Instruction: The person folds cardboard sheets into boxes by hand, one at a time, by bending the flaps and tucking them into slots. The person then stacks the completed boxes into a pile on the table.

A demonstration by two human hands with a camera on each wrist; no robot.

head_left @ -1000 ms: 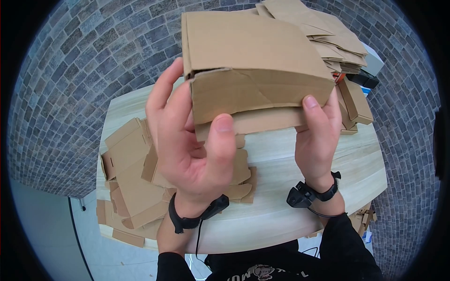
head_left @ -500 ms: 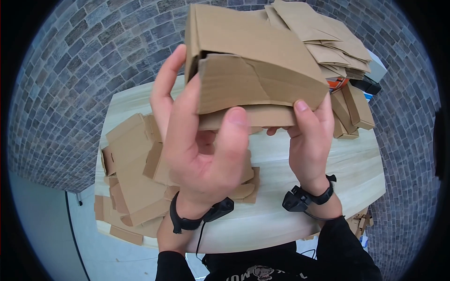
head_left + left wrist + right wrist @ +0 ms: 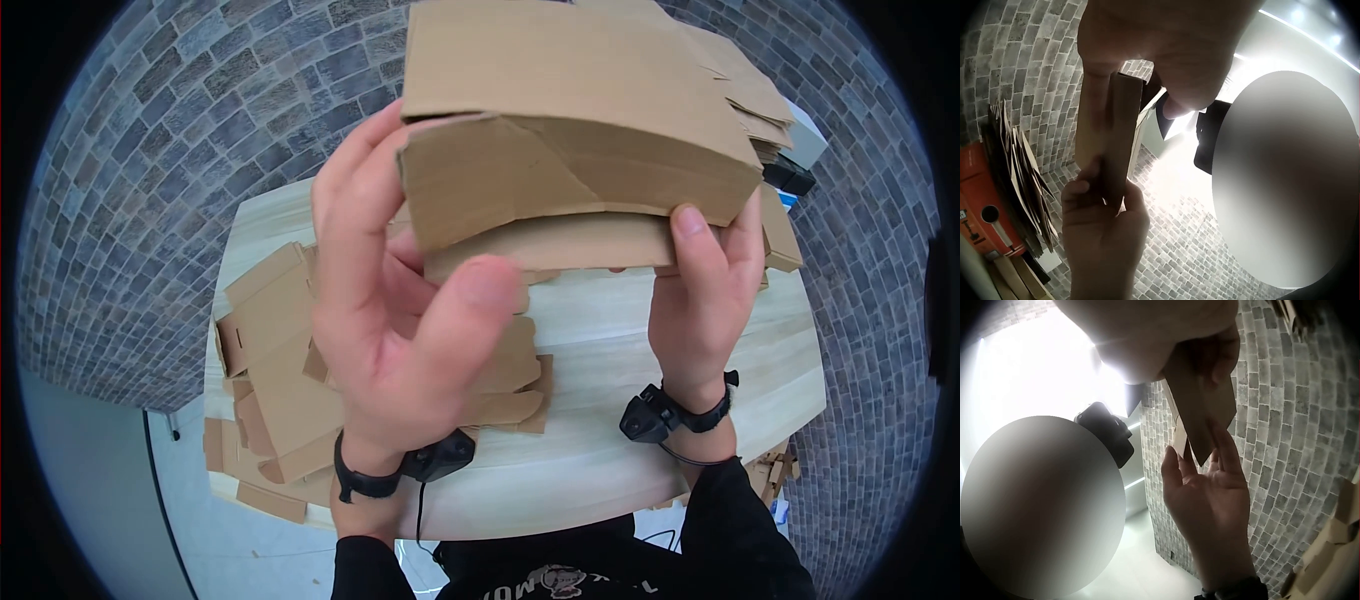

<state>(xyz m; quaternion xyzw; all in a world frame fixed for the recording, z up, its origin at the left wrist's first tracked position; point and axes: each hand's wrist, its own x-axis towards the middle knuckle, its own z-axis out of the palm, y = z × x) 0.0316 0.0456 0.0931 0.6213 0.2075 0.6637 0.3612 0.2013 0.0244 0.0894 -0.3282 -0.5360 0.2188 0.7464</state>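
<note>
In the head view, a brown cardboard box (image 3: 570, 60) is held up over the table, its near side towards me. That side has a creased flap (image 3: 480, 185) with a dark slit along its upper left edge, and a lower flap (image 3: 590, 240) shows beneath it. My right hand (image 3: 705, 300) grips the right end, thumb on the creased flap. My left hand (image 3: 385, 340) supports the left end with extended fingers, its blurred thumb away from the cardboard. In the right wrist view, the left hand's fingers (image 3: 1225, 453) lie along the box (image 3: 1194, 412).
Flattened cardboard pieces (image 3: 285, 350) lie on the left of the pale table (image 3: 600, 400). At the back right a stack of folded brown sheets (image 3: 755, 100) rises near small cardboard boxes (image 3: 782, 230). An orange box (image 3: 991, 206) is beside the stack in the left wrist view.
The box first tilted with its left end up, then levelled and shifted right, showing more of its top. My left thumb has moved further off the flap; the right grip stays.
</note>
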